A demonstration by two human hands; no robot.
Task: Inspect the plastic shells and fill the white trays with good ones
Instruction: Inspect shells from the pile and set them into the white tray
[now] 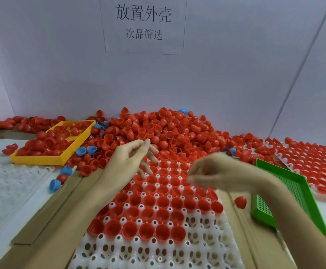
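Bare left hand [134, 158] spread and empty, blurred right hand [208, 171] perhaps pinching something, over the white moulded plastic tray [206, 247] half-filled with red plastic shells [148, 200]; seating each shell mouth-up looks wisest.

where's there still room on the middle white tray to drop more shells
The near rows of the white tray are bare, below the last row of red shells, as is its right near corner beside the green basket. Further back it is crowded: filled cups run to the loose pile, with the left hand and right hand above.
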